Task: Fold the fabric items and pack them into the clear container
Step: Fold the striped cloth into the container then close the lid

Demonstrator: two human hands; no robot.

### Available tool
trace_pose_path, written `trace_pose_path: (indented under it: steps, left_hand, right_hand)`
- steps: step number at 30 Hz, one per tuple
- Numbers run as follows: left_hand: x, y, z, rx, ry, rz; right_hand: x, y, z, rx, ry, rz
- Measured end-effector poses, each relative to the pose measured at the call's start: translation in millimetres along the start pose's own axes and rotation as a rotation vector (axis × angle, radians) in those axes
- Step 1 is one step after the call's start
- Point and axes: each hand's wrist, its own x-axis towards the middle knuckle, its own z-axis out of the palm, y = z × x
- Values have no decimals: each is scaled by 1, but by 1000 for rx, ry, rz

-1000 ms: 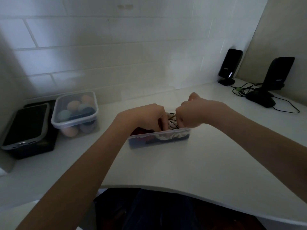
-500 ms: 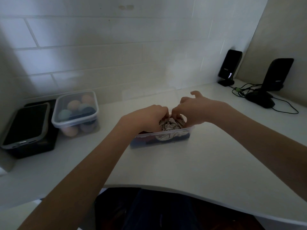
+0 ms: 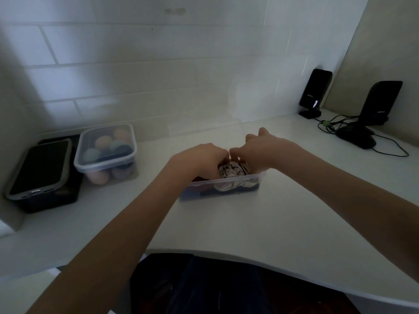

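Note:
A shallow clear container (image 3: 247, 180) sits in the middle of the white counter. Inside it lies a bundled white fabric item with dark markings (image 3: 233, 172), bulging above the rim, beside dark red fabric (image 3: 199, 179) at the left end. My left hand (image 3: 199, 160) reaches into the container from the left, fingers curled down on the patterned bundle. My right hand (image 3: 266, 147) comes from the right, its fingertips pinching the top of the same bundle, thumb raised. The far side of the container is hidden behind both hands.
A lidded clear box of coloured balls (image 3: 106, 152) stands at the left, next to a dark phone (image 3: 39, 168) lying on a black box. Two black speakers (image 3: 315, 92) (image 3: 381, 103), a black mouse (image 3: 356, 137) and cables sit at the back right. The counter's curved front edge (image 3: 294, 271) is near me.
The patterned bundle has come into view between my hands and now sits lower in the container. My right hand has spread from a fist and shifted slightly right.

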Motion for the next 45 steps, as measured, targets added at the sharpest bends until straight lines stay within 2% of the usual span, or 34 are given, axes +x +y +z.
trace_pose_path:
  steps: [4,6,10,14,16,18,20,21,22,24,26,28,29,33,35,36,38,40,42,45]
  left_hand:
    - [-1,1,3,-7,28,7]
    - [-5,-2,3,-88,43,12]
    - [-20,-16,-8,-342,-20,38]
    - [-40,-31,-18,-392,10,63]
    - [-49,-40,-17,-513,143,38]
    - [-54,-46,-8,-643,441,-29]
    - [-55,-46,6,-733,777,-135]
    - [-53,-44,13,-769,884,-206]
    - [-51,-41,20,-830,925,-284]
    - [-42,-36,34,-1052,848,-410]
    - [-34,-34,44,-1368,777,-449]
    - [-31,-36,49,-1624,749,-467]
    - [-31,-36,50,-1677,755,-453]
    - [-32,-32,46,-1616,917,-401]
    - [-35,-33,45,-1693,918,-456]
    - [-36,-36,47,-1704,889,-473]
    - [-39,-43,51,-1637,808,-476]
    - [-46,-51,52,-1458,746,-477]
    - [-53,-52,48,-1306,705,-456]
    - [-56,-42,46,-1221,686,-398]
  right_hand:
    - [2,-3,0,-23,52,-30]
    - [2,-2,1,18,31,-13]
    - [-4,10,5,324,-90,23]
    - [-11,28,4,561,-50,-96]
    - [-14,39,6,712,52,-114]
    - [-13,46,12,875,218,-71]
    - [-8,40,20,1074,395,45]
    - [-3,33,25,1172,459,123]
    - [2,24,32,1258,473,202]
    - [13,3,43,1402,378,324]
    - [20,-13,49,1633,330,404]
    - [25,-18,52,1864,380,452]
    - [24,-18,52,1951,420,460]
    - [23,-18,52,2179,661,421]
    - [23,-17,55,2333,625,464]
    - [22,-15,59,2332,566,431]
    - [17,-7,67,2150,410,336]
    - [8,2,69,1911,294,268]
    - [5,5,71,1792,282,184]
    - [4,-3,75,1809,322,126]
